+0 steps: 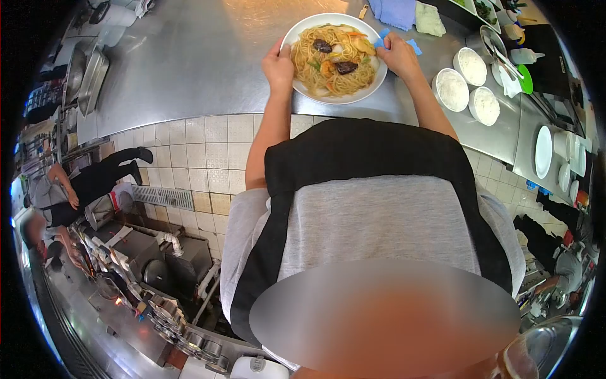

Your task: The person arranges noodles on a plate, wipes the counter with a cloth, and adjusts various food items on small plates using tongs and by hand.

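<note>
A large round white plate (307, 23) of noodles (325, 54), with dark mushroom pieces, a shrimp and vegetables, is at the near edge of the steel counter. My left hand (278, 67) grips the plate's left rim, its fingertips partly hidden. At the right rim, my right hand (400, 58) is closed on a small blue cloth (414, 47), parts of which stick out on both sides of the fingers. This hand touches or nearly touches the rim; I cannot tell which.
Three white bowls of rice (452, 90) stand to the right. A folded blue towel (392, 12) and a pale green cloth (430, 19) lie behind the plate. Metal trays (93, 81) are at the left. One person (60, 189) works at the stove; others are at right.
</note>
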Demonstrator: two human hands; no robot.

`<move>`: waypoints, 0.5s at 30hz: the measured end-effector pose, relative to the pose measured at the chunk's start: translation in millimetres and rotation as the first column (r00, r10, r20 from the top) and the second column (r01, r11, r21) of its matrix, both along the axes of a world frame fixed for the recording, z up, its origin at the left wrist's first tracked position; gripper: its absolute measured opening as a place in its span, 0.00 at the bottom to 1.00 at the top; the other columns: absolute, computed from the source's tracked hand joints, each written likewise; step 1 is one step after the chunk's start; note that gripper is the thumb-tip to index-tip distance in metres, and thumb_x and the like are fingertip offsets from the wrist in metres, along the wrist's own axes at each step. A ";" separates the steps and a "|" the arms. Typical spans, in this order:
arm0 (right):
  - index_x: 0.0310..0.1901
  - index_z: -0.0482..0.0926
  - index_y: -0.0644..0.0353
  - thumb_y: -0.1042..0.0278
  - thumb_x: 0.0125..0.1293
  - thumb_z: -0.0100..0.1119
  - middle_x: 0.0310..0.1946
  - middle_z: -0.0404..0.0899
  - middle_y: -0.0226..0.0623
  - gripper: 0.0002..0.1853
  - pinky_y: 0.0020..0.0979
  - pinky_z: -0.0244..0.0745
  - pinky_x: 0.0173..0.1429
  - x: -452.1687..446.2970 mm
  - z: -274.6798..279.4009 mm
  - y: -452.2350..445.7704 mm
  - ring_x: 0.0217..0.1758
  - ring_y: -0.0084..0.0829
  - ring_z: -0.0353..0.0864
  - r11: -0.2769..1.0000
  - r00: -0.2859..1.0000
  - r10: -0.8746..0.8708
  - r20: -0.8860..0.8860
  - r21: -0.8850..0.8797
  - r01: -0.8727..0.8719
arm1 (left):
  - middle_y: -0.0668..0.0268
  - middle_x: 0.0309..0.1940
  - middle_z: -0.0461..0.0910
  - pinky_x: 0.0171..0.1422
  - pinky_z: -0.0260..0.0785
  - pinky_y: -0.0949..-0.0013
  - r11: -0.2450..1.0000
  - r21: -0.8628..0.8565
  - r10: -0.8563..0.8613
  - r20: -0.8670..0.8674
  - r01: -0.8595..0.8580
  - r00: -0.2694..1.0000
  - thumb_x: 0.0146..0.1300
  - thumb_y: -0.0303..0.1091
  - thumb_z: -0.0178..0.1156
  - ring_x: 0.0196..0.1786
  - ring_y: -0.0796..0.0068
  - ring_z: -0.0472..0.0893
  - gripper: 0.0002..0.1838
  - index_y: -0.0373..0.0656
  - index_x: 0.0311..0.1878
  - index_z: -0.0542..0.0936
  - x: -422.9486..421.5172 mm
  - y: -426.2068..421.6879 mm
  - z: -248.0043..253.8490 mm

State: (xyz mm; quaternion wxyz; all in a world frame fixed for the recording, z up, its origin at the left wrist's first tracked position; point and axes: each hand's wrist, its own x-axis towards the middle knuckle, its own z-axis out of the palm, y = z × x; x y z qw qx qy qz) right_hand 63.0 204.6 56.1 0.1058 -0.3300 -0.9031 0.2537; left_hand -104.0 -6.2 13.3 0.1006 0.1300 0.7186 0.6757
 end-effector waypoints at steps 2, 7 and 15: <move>0.30 0.69 0.61 0.63 0.51 0.59 0.30 0.79 0.50 0.12 0.44 0.71 0.41 -5.5 4.0 4.9 0.35 0.49 0.78 0.999 0.999 0.033 -0.028 -0.024 -0.034 | 0.57 0.40 0.82 0.50 0.69 0.72 0.998 0.033 0.056 -0.113 -0.052 0.992 0.60 0.27 0.55 0.43 0.75 0.78 0.16 0.34 0.51 0.78 12.3 -4.8 -16.0; 0.27 0.63 0.58 0.61 0.53 0.62 0.19 0.70 0.38 0.17 0.37 0.67 0.31 -47.5 -19.9 55.8 0.24 0.35 0.70 0.960 0.957 0.280 -0.069 -0.001 -0.281 | 0.56 0.43 0.81 0.53 0.68 0.70 0.951 -0.140 -0.276 0.023 0.277 0.961 0.61 0.32 0.57 0.46 0.73 0.78 0.17 0.37 0.53 0.77 -7.5 -4.3 26.4; 0.27 0.62 0.58 0.61 0.53 0.62 0.18 0.68 0.37 0.17 0.34 0.65 0.30 -65.1 -29.0 74.4 0.23 0.32 0.68 0.917 0.917 0.397 -0.036 -0.035 -0.398 | 0.67 0.35 0.82 0.42 0.71 0.76 0.891 -0.018 -0.451 0.083 0.454 0.889 0.61 0.30 0.58 0.34 0.80 0.78 0.16 0.42 0.52 0.80 -62.2 37.2 -9.4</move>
